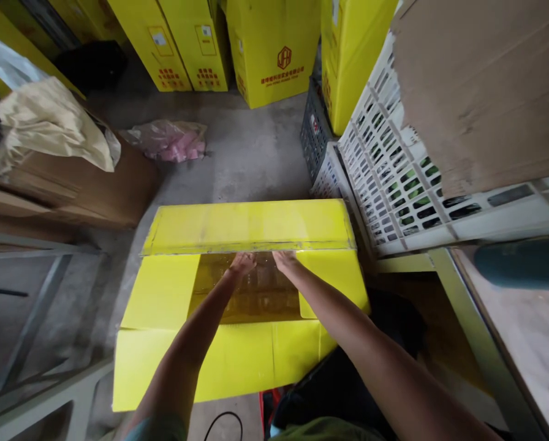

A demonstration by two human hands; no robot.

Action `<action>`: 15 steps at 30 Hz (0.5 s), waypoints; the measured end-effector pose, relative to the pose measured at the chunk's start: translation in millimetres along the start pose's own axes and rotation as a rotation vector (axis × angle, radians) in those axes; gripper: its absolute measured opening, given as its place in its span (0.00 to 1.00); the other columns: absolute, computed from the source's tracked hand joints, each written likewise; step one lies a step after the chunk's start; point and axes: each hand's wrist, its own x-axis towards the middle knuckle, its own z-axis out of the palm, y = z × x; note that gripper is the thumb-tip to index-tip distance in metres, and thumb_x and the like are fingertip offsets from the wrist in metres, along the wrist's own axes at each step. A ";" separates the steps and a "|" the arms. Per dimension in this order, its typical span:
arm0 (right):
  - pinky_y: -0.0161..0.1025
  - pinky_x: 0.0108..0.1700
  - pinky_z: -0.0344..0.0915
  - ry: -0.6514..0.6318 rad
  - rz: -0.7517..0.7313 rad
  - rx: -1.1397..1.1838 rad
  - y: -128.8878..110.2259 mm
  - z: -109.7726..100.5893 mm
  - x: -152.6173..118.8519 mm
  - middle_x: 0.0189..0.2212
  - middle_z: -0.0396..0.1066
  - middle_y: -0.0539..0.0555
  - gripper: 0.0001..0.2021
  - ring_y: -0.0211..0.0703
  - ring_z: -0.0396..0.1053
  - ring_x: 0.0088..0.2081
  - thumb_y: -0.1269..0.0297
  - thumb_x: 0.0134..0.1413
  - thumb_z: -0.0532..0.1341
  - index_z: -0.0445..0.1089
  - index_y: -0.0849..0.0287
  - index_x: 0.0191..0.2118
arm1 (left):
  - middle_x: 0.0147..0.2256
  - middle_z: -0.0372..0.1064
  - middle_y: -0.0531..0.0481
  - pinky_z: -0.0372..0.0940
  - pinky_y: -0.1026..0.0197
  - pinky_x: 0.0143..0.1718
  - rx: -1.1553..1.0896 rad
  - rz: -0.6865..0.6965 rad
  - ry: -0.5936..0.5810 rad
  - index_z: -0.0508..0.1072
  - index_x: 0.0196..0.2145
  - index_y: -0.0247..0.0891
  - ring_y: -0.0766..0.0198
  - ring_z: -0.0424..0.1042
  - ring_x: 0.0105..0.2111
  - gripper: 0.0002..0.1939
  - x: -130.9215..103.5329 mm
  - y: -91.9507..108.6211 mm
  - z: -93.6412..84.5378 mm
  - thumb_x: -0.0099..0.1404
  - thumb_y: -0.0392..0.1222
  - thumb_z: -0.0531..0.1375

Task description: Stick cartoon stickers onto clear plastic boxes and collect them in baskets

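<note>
A large yellow cardboard box stands in front of me with its top partly open. Its far flap and near flap are folded outward, while the side flaps lie partly over the opening. Through the gap, clear plastic-looking contents show dimly. Both my arms reach over the opening to its far side. My left hand and my right hand are a short way apart at the far flap's lower edge. Their fingertips are mostly hidden there, so I cannot tell whether they grip anything.
Yellow cartons with red print line the back. At right are a white plastic crate, a grey crate and brown cardboard. A brown carton and a pinkish plastic bag lie left. A metal frame stands lower left.
</note>
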 end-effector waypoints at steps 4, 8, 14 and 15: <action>0.50 0.50 0.71 -0.128 0.068 -0.038 -18.5 3.6 -18.3 0.54 0.67 0.58 0.17 0.48 0.70 0.50 0.59 0.65 0.60 0.66 0.58 0.56 | 0.59 0.61 0.36 0.63 0.43 0.56 -0.029 -0.016 0.154 0.62 0.60 0.35 0.48 0.64 0.57 0.27 -40.8 -0.1 13.5 0.65 0.37 0.60; 0.66 0.56 0.62 -0.127 0.006 -0.024 -53.3 2.0 -41.2 0.64 0.55 0.67 0.42 0.67 0.57 0.62 0.71 0.51 0.69 0.50 0.53 0.68 | 0.62 0.54 0.32 0.56 0.43 0.61 -0.043 -0.088 0.268 0.45 0.67 0.32 0.46 0.58 0.62 0.42 -103.3 -7.0 30.2 0.57 0.27 0.54; 0.68 0.58 0.56 0.003 -0.083 -0.029 -92.9 -51.1 -71.8 0.68 0.48 0.62 0.45 0.67 0.50 0.65 0.76 0.55 0.61 0.38 0.43 0.71 | 0.61 0.55 0.33 0.64 0.38 0.53 -0.045 -0.051 0.537 0.36 0.69 0.41 0.38 0.62 0.56 0.48 -184.0 -15.9 -6.2 0.56 0.33 0.55; 0.67 0.56 0.60 0.081 -0.111 -0.060 -95.4 -67.6 -79.8 0.67 0.51 0.62 0.41 0.66 0.53 0.63 0.74 0.58 0.58 0.38 0.43 0.71 | 0.60 0.58 0.35 0.64 0.35 0.51 -0.028 0.001 0.585 0.35 0.70 0.46 0.36 0.63 0.54 0.48 -192.3 -12.8 -22.3 0.57 0.35 0.55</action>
